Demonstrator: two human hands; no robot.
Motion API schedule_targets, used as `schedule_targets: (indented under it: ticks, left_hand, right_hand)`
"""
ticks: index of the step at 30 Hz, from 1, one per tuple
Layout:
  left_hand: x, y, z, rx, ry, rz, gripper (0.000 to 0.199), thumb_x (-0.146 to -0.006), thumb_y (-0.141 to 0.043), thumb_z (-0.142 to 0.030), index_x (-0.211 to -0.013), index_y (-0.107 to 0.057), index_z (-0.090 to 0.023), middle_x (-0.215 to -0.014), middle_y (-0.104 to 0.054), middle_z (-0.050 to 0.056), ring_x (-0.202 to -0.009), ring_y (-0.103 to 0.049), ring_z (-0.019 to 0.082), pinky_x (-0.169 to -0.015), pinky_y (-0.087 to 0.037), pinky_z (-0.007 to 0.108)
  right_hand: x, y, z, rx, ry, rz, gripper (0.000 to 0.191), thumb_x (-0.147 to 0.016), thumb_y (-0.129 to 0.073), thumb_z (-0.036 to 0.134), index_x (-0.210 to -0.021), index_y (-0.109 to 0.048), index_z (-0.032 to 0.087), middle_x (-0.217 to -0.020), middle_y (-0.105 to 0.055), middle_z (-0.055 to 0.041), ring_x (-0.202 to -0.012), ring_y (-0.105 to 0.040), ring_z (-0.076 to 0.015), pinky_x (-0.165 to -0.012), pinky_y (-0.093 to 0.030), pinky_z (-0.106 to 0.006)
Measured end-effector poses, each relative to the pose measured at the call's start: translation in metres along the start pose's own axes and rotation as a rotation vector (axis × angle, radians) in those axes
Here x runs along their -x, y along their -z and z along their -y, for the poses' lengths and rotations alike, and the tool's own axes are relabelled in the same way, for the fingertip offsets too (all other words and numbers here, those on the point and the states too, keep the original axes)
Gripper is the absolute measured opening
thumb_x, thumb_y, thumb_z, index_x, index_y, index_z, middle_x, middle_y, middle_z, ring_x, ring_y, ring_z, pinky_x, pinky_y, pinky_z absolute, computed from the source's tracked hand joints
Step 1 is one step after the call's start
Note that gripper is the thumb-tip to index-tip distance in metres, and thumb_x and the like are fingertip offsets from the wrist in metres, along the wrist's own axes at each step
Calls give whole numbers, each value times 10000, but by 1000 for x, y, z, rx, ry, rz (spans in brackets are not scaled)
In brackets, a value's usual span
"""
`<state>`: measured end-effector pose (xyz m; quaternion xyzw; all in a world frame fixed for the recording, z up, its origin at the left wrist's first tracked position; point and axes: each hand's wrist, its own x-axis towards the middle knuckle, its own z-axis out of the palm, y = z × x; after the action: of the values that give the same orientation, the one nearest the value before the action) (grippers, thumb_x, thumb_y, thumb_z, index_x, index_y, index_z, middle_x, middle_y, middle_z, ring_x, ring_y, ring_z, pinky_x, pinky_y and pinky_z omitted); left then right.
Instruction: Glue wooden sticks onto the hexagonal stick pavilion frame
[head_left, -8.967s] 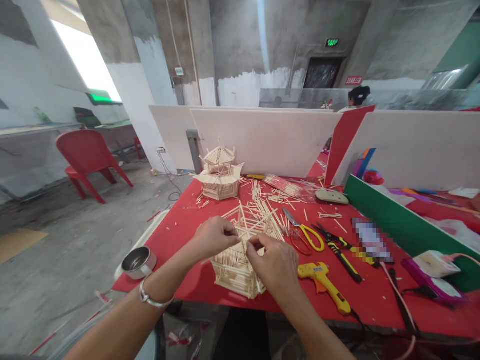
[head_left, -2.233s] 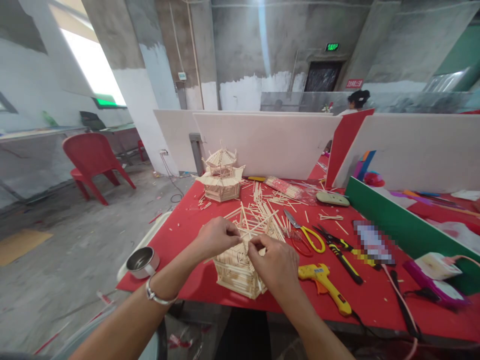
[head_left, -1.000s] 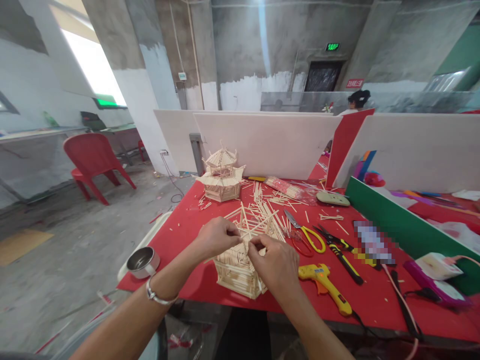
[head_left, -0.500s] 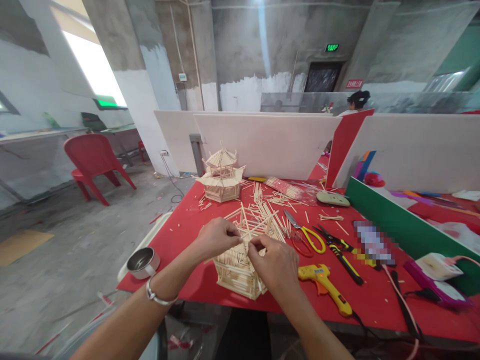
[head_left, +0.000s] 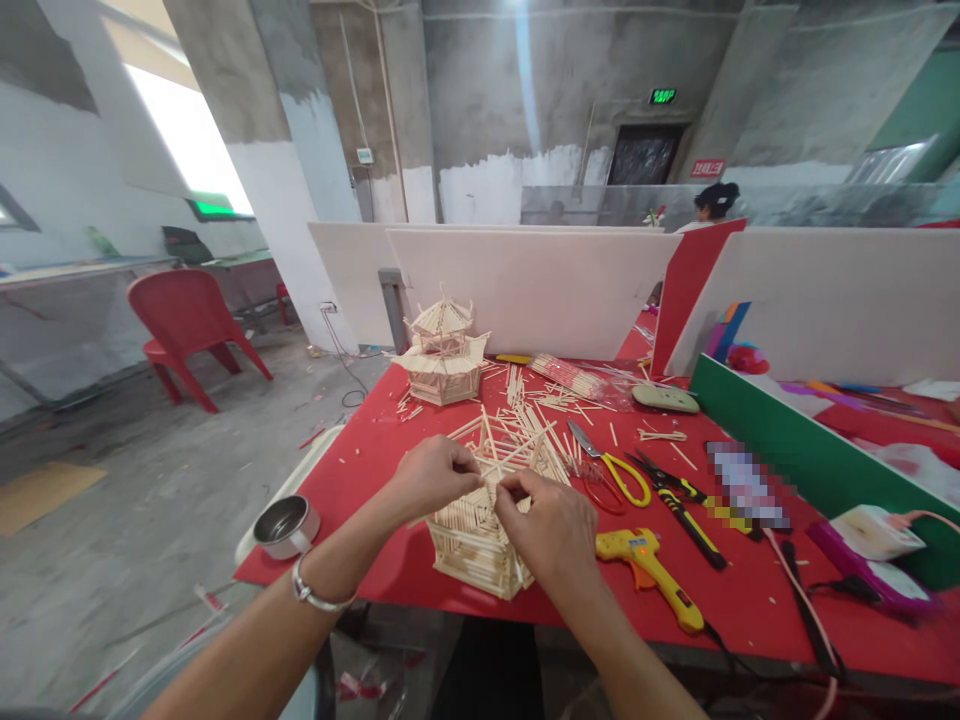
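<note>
A six-sided frame of pale wooden sticks (head_left: 472, 555) stands at the table's near edge. Over its top, my left hand (head_left: 437, 472) is pinched, fingertips at a stick joint. Close beside it on the right, my right hand (head_left: 551, 520) is also pinched at the same spot. What either pinch holds is too small to make out. Behind the frame lie many loose sticks (head_left: 536, 405). A tiered stick pagoda (head_left: 442, 360) stands at the back left of the table.
On the red table (head_left: 352, 480) to the right lie a yellow glue gun (head_left: 652, 575), yellow-handled scissors (head_left: 626, 480), black-and-yellow pliers (head_left: 688, 525) and a green board (head_left: 787, 460). A metal cup (head_left: 286, 525) is at the left edge. Beyond white panels sits a person (head_left: 716, 200).
</note>
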<state>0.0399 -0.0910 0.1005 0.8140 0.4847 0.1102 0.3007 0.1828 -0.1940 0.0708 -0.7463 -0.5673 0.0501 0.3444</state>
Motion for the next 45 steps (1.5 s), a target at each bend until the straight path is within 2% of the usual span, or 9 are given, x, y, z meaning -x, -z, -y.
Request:
schedule_targets:
  ticks: [45]
  left_hand:
    - [0, 0, 0, -16, 4, 16, 197, -715, -629, -354, -690, -744, -196, -605, -634, -9, -611, -527, 139, -535, -319, 233]
  right_hand:
    - [0, 1, 1, 13, 2, 3, 135, -826, -609, 285, -789, -738, 294, -747, -748, 36, -703, -660, -163, -601, -287, -266]
